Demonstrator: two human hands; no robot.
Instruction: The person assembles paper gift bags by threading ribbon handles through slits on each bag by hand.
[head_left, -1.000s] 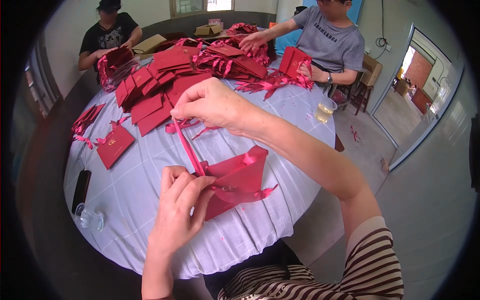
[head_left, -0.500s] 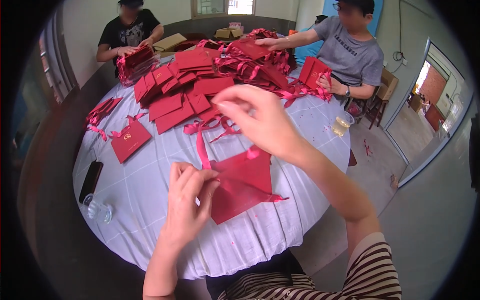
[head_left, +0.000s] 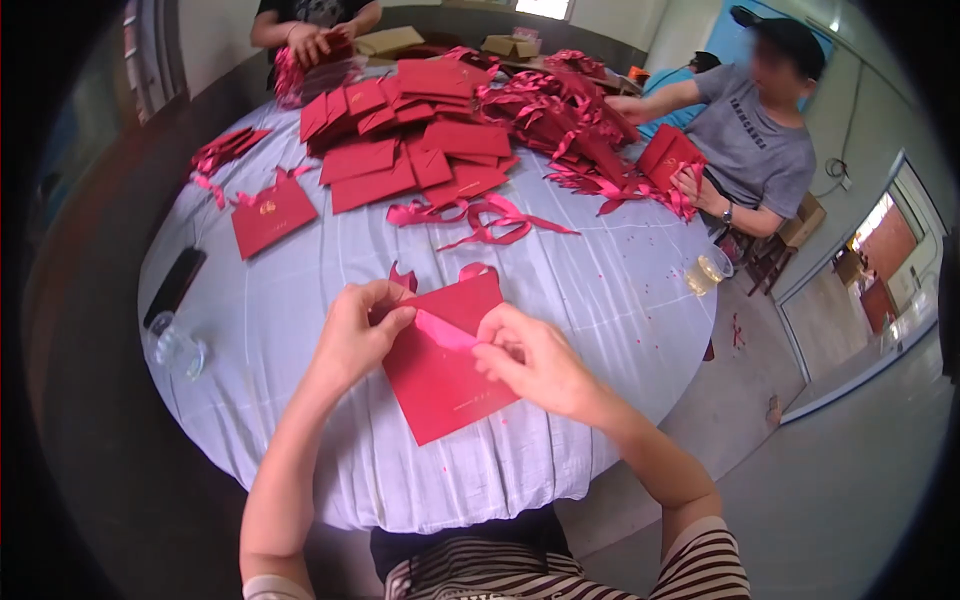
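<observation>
A red paper gift bag (head_left: 450, 385) lies flat and slanted on the cloth before me. Across its upper part runs a bright pink ribbon (head_left: 443, 328), stretched between my two hands. My left hand (head_left: 355, 335) pinches one end of it at the bag's left edge. Fingers of my right hand (head_left: 535, 360) close on the other end, over the bag's right side. A ribbon loop (head_left: 478, 270) stands up at the bag's far edge, and another ribbon piece shows beyond my left fingers.
Loose ribbons (head_left: 490, 220) lie beyond the bag, before a heap of red bags (head_left: 400, 165). To the left are another bag (head_left: 272, 218), a phone (head_left: 175, 288) and a plastic cup (head_left: 178, 345). A drink cup (head_left: 706, 272) stands right. Two people handle bags across the table.
My right hand has come down from above the table to the bag and now grips the ribbon. The ribbon that rose toward the heap now lies across the bag. The view has shifted.
</observation>
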